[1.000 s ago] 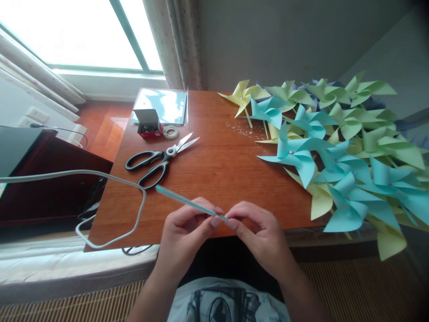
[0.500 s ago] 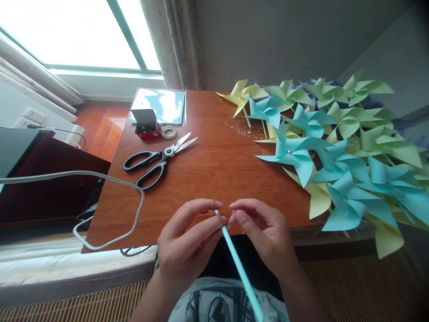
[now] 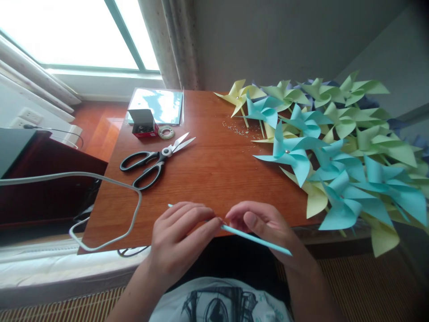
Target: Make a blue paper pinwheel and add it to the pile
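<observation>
Just at the near edge of the table [image 3: 214,170], both hands meet over a thin blue stick [image 3: 254,239]. The left hand [image 3: 179,237] lies curled over it, fingers bent and close together, their tips pinching the stick at about its middle; a short end shows past the knuckles on the left. The right hand [image 3: 264,226] faces it, thumb and forefinger closed on the stick just beside the left fingertips, the other fingers folded under. From that pinch the stick runs out to the right and slightly down, passing under the right hand and ending over the dark gap before the table edge (its far tip is free of any surface). Black scissors [image 3: 156,161] lie further back on the left, blades part open. Behind them stand a small red box [image 3: 143,124], a tape roll [image 3: 166,132] just beside it, and a clear sleeve of blue paper [image 3: 157,105]. A heap of paper pinwheels [image 3: 335,147] in blue, green and yellow covers the right side. Small silvery bits [image 3: 239,129] are scattered near the heap. A grey cable [image 3: 110,210] loops over the table's left corner.
</observation>
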A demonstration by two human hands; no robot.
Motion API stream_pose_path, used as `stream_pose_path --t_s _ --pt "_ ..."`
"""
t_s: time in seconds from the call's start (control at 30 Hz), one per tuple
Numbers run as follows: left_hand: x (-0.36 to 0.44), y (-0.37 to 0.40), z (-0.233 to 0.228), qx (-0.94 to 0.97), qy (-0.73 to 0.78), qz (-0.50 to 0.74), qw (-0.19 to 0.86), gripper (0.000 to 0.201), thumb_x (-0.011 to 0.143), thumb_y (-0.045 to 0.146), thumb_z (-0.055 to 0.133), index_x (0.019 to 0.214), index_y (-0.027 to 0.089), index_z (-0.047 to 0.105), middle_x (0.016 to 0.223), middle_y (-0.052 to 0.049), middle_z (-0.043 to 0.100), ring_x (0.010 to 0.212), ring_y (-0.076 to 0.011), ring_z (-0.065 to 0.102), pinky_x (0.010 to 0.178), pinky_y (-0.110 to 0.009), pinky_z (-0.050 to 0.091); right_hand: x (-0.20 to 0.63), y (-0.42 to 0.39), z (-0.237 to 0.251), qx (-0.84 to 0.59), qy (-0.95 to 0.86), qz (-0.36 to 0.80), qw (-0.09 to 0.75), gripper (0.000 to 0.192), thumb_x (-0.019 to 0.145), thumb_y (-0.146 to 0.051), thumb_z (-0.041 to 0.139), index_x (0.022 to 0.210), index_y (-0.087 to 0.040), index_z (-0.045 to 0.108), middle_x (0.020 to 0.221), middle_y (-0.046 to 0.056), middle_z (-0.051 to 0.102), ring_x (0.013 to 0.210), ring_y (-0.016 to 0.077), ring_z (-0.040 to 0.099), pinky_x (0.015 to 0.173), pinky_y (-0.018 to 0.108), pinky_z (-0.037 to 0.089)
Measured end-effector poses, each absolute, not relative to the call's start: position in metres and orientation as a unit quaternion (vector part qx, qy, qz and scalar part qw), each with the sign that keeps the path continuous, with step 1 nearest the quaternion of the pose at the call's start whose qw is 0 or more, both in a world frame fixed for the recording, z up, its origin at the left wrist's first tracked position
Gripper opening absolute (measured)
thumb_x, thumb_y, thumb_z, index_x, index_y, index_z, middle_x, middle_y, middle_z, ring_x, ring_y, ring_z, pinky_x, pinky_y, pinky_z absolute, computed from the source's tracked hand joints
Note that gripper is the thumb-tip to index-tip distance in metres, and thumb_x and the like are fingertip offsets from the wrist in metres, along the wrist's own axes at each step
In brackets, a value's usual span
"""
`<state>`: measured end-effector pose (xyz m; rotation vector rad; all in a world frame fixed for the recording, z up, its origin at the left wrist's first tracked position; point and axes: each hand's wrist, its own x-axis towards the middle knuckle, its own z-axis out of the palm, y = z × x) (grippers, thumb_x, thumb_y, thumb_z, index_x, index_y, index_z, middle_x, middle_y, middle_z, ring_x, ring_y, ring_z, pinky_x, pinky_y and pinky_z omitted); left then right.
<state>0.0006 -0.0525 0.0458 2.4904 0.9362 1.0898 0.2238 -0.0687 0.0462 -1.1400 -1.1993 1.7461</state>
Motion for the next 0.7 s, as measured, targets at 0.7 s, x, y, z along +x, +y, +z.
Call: stream_pose_path --t_s 0.7 --pt "0.015 -0.048 0.037 0.849 0.384 0.345 0.112 0.013 0.089 0.012 0.065 0.099 0.020 0.066 0.085 -0.006 0.071 0.074 -0.0178 0.060 0.075 -0.032 0.045 0.202 -0.072 0.064 -0.527 -0.781 0.194 0.274 0.013 0.100 -0.016 0.055 0.097 -0.017 0.067 0.093 0.008 0.071 0.084 0.0208 0.065 0.081 0.036 0.050"
